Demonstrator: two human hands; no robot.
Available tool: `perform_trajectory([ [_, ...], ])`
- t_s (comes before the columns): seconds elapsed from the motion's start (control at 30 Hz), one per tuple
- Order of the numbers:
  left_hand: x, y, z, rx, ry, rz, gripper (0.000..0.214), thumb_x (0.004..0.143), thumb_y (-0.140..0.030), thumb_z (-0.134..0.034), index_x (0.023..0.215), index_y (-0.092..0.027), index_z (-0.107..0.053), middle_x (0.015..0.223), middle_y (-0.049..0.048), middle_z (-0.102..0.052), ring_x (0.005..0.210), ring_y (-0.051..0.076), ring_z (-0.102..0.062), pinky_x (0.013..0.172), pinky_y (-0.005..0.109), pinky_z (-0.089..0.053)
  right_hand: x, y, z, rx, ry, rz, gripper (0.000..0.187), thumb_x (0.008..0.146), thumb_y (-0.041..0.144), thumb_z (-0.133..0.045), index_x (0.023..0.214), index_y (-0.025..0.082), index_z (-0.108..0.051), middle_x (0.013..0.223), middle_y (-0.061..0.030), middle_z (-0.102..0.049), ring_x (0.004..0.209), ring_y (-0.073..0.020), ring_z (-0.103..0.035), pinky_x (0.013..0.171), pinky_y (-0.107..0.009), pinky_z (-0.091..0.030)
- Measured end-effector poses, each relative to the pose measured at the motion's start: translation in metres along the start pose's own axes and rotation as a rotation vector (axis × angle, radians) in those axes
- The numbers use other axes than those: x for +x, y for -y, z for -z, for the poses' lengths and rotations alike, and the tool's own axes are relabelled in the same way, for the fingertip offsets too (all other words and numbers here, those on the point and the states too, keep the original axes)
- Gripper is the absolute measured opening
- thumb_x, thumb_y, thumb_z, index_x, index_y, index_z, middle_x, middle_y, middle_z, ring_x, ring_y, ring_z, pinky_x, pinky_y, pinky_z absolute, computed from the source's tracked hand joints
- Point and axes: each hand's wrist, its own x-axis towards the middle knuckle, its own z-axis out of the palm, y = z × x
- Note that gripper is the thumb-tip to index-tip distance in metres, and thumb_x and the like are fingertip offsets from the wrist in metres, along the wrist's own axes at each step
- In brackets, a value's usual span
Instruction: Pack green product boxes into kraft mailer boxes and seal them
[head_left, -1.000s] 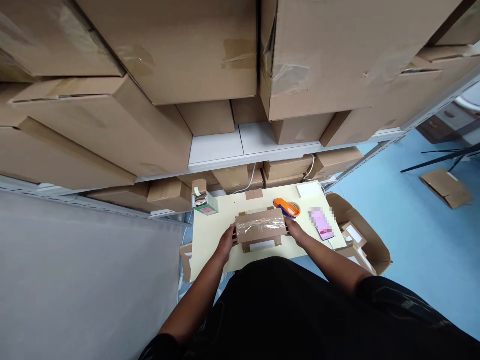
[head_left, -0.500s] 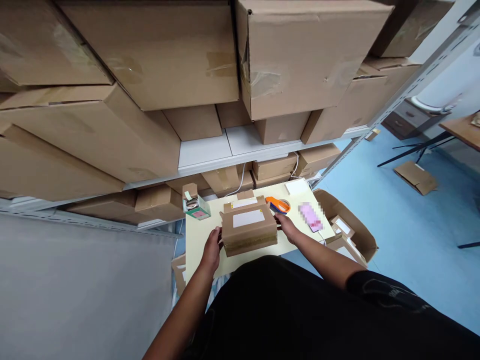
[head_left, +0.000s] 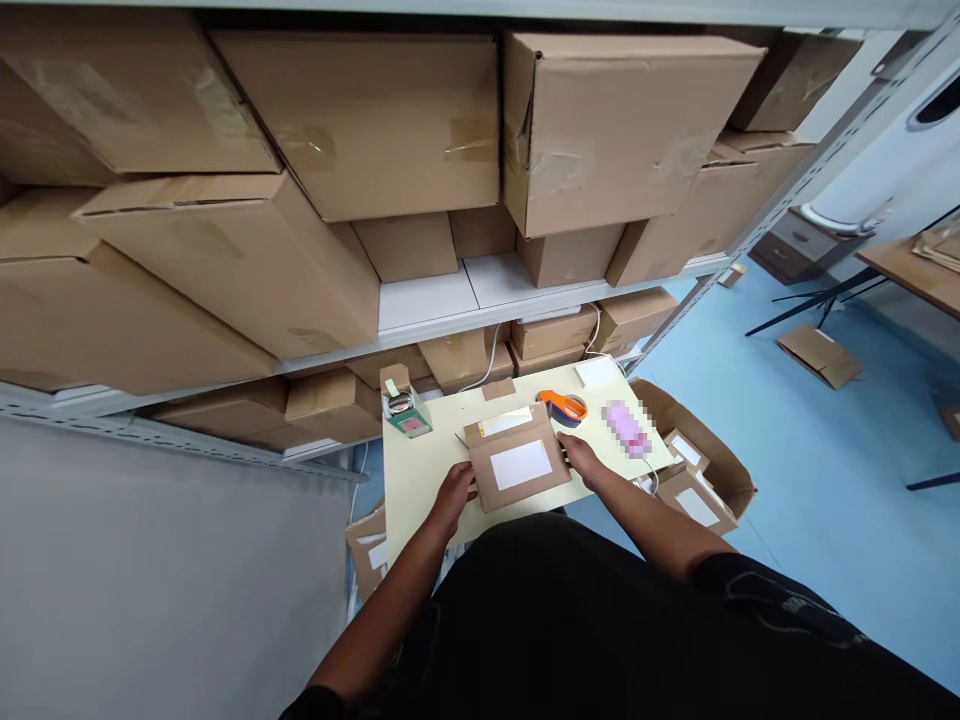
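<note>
I see the parcel (head_left: 520, 462) lying between left hand (head_left: 453, 494) and right hand (head_left: 579, 457), fingers clamped on its left and right edges.

I hold a matt cardboard parcel (head_left: 523, 438) with smooth white paper labels (head_left: 520, 465) over a smooth tabletop (head_left: 420, 480), near an orange plastic tape dispenser (head_left: 553, 402); my black top (head_left: 555, 610) is matt cloth.

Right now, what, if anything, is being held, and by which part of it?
A labelled cardboard box, by its side edges: left fingers on one, right fingers on the other.
</note>
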Motion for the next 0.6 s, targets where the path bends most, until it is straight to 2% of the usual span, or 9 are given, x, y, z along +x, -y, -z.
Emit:
perform_trajectory([
  [0.17, 0.010, 0.009, 0.007, -0.017, -0.015, 0.089, 0.046, 0.092, -0.060, -0.061, 0.114, -0.020, -0.064, 0.140, 0.0175, -0.064, 0.121, 0.030, -0.065, 0.090, 0.041, -0.056, 0.000, -0.015, 0.007, -0.022, -0.006, -0.079, 0.048, 0.092, 0.066, -0.055, 0.094, 0.020, -0.068, 0.112, -0.0127, -0.074, 0.094, -0.0256, -0.068, 0.079, -0.037, -0.053],
  [0.3, 0.020, 0.002, 0.007, -0.056, -0.121, 0.163, 0.045, 0.097, -0.060, -0.057, 0.117, -0.020, -0.063, 0.146, 0.0169, -0.061, 0.120, 0.029, -0.065, 0.087, 0.038, -0.057, 0.007, -0.013, 0.018, -0.073, -0.096, -0.064, 0.049, 0.094, 0.066, -0.054, 0.099, 0.020, -0.071, 0.126, -0.0135, -0.072, 0.103, -0.0266, -0.067, 0.083, -0.037, -0.054],
  [0.37, 0.025, -0.005, 0.003, -0.091, -0.138, 0.210, 0.045, 0.098, -0.061, -0.054, 0.115, -0.020, -0.064, 0.143, 0.0170, -0.063, 0.117, 0.029, -0.067, 0.085, 0.038, -0.058, 0.013, -0.007, 0.020, -0.081, -0.101, -0.063, 0.049, 0.096, 0.065, -0.053, 0.103, 0.020, -0.072, 0.131, -0.0136, -0.071, 0.106, -0.0270, -0.067, 0.084, -0.037, -0.054],
  [0.5, 0.029, -0.019, -0.011, -0.148, -0.090, 0.266, 0.049, 0.099, -0.065, -0.051, 0.110, -0.019, -0.066, 0.129, 0.0168, -0.071, 0.103, 0.027, -0.072, 0.081, 0.038, -0.060, 0.025, 0.006, 0.013, -0.093, 0.007, -0.116, 0.051, 0.098, 0.064, -0.048, 0.107, 0.020, -0.072, 0.126, -0.0128, -0.072, 0.101, -0.0265, -0.067, 0.080, -0.036, -0.055],
  [0.6, 0.024, -0.026, -0.020, -0.164, -0.076, 0.203, 0.052, 0.099, -0.068, -0.049, 0.108, -0.020, -0.069, 0.124, 0.0154, -0.073, 0.100, 0.026, -0.072, 0.081, 0.038, -0.059, 0.029, 0.012, 0.007, -0.069, 0.078, -0.099, 0.053, 0.099, 0.066, -0.045, 0.106, 0.021, -0.072, 0.117, -0.0113, -0.075, 0.094, -0.0254, -0.069, 0.076, -0.035, -0.055],
])
